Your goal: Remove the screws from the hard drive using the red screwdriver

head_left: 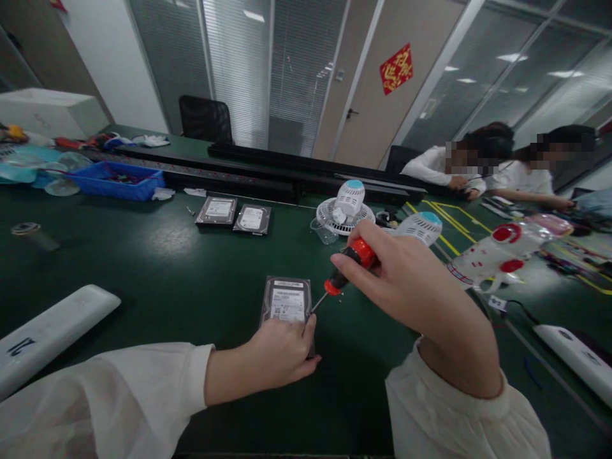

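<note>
A hard drive [287, 299] with a white label lies flat on the green table [157, 268] in front of me. My left hand [282, 354] rests on its near end, fingers curled over the edge, holding it down. My right hand [406, 280] is closed round a red-and-black screwdriver [351, 264], whose thin shaft slants down to the drive's right edge.
Two more hard drives [234, 215] lie further back. A small white fan [347, 207] and a second one [421, 226] stand behind my right hand. A blue tray [115, 180] is at far left, white bars [48, 331] at both sides. Two people sit at back right.
</note>
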